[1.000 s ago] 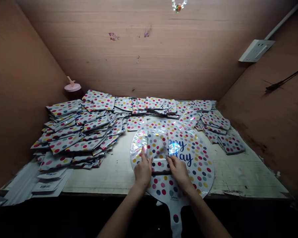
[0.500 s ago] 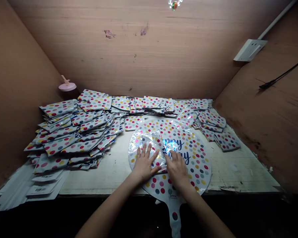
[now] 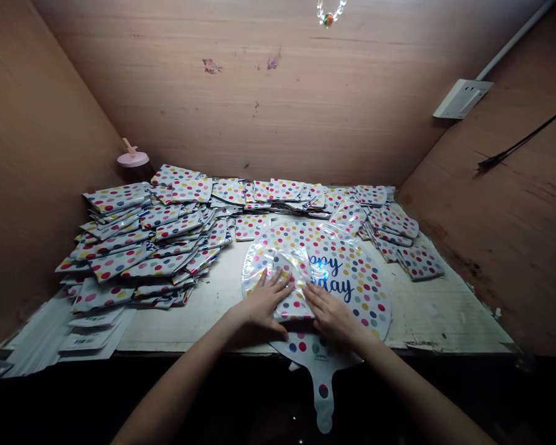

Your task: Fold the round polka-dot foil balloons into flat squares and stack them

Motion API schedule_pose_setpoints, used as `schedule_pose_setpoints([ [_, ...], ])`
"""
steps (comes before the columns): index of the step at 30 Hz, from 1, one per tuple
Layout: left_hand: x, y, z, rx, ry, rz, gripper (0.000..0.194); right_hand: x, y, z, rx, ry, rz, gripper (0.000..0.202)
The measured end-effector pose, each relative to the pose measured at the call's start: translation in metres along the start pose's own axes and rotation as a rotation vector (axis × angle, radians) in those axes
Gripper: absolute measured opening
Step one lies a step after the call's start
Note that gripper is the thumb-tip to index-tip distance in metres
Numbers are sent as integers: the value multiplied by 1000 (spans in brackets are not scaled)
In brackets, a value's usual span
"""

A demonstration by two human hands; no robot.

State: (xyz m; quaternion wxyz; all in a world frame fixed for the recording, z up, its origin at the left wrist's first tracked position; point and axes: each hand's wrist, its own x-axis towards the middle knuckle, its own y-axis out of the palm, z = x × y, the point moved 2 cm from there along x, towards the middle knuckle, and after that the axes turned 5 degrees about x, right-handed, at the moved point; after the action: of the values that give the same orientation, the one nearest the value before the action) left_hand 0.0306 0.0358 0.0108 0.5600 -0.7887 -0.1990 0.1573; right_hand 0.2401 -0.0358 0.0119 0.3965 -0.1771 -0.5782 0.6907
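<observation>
At ten o'clock, the folded heap (image 3: 141,250) looks done. The round balloon (image 3: 368,293) below your hands lies unfolded. On it, a folded piece (image 3: 298,264) seems nearly done, perhaps needing flattening: your left hand (image 3: 261,306) spreads wide over it; your right hand (image 3: 332,314), fingers together, touches its three-o'clock edge. The lidded cup (image 3: 133,161) at eleven is too dark to see inside.

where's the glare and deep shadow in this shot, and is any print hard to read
Head view: bluish-white glare on the dotted balloon, just beyond the right hand; head view: near-black shadow below the front edge of the table, showing little besides the balloon's tail; head view: barcode print on the white cards too small to read.
</observation>
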Motion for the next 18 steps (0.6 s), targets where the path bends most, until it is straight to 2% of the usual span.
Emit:
schedule_pose_setpoints([
  [2,-18,0,-4,-55,65,-31,76,-15,-2,3,157,-50,33,58],
  [4,-35,5,-13,-107,65,-95,60,-31,-2,7,305,-53,65,54],
  [7,-45,15,-25,-207,-80,-251,45,-39,-1,8,509,14,-19,40],
  [10,-37,21,-30,-319,-370,-414,29,-22,-2,1,674,275,-174,25],
  [13,-24,24,-29,-371,-648,-505,27,7,-3,-11,647,643,-235,30],
  [15,-16,25,-28,-349,-747,-537,37,26,-2,-20,560,829,-204,37],
  [18,-6,23,-31,-127,-769,-612,49,47,3,-33,470,945,-154,37],
])
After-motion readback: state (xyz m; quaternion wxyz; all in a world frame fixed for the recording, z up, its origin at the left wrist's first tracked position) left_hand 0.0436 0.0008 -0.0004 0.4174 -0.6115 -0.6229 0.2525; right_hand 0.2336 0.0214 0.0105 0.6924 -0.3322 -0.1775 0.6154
